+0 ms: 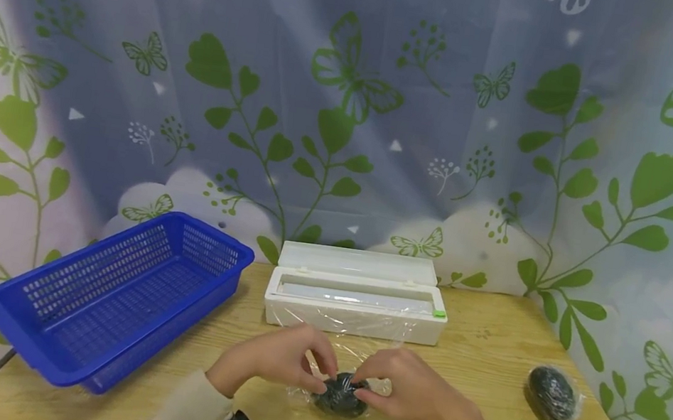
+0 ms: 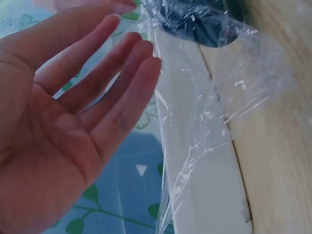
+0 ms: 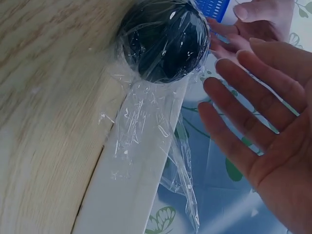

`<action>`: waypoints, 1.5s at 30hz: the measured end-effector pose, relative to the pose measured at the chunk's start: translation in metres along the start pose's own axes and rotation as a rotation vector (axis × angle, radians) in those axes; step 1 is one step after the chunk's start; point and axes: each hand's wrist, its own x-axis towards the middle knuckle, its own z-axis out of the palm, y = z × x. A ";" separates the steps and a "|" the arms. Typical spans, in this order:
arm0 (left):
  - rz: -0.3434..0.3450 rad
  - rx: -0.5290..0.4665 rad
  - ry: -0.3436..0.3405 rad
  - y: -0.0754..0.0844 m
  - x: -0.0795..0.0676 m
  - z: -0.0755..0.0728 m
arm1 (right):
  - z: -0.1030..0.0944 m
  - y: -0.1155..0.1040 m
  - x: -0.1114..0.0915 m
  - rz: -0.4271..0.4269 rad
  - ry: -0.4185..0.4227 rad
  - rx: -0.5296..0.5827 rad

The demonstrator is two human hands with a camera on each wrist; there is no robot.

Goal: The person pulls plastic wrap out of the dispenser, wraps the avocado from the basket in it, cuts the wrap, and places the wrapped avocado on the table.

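Note:
A dark green, avocado-like oval item [image 1: 341,395] lies on the table under clear cling film [image 3: 139,122]. The film trails from it toward the white cling film dispenser [image 1: 353,320] behind. At the item's left side is my left hand [image 1: 290,356], thumb and fingertips by the film on top. Opposite it, my right hand [image 1: 408,387] has its thumb and forefinger over the item's upper side. In the right wrist view, the right fingers [image 3: 243,119] are fairly straight and spread, with no film visible between them. The left fingers [image 2: 119,107] look extended and relaxed, close to the bunched film.
A blue perforated basket [image 1: 123,302] stands at the left. The dispenser's lid [image 1: 358,263] is up, with a roll inside and a green tab at its right end. Another dark oval item in film [image 1: 552,397] rests at the right. A patterned curtain [image 1: 347,132] hangs behind the table.

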 end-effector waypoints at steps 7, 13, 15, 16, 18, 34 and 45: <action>-0.006 0.036 -0.025 -0.003 0.002 0.007 | 0.003 0.001 0.005 0.028 -0.043 -0.012; -0.041 0.015 -0.004 -0.004 0.003 0.009 | 0.013 0.004 0.006 0.008 -0.020 -0.063; -0.058 0.011 0.006 -0.004 0.002 0.010 | 0.016 0.005 0.007 0.018 -0.019 -0.086; -0.066 0.012 0.012 -0.004 0.002 0.010 | 0.018 0.005 0.006 0.027 -0.018 -0.103; -0.075 0.021 0.019 -0.004 0.001 0.011 | 0.021 0.005 0.005 0.048 -0.015 -0.122; -0.106 0.129 0.066 -0.016 0.011 0.017 | 0.036 0.014 0.000 0.225 -0.002 -0.052; -0.076 0.210 0.131 -0.017 0.015 0.025 | 0.025 0.016 0.003 0.269 -0.045 0.110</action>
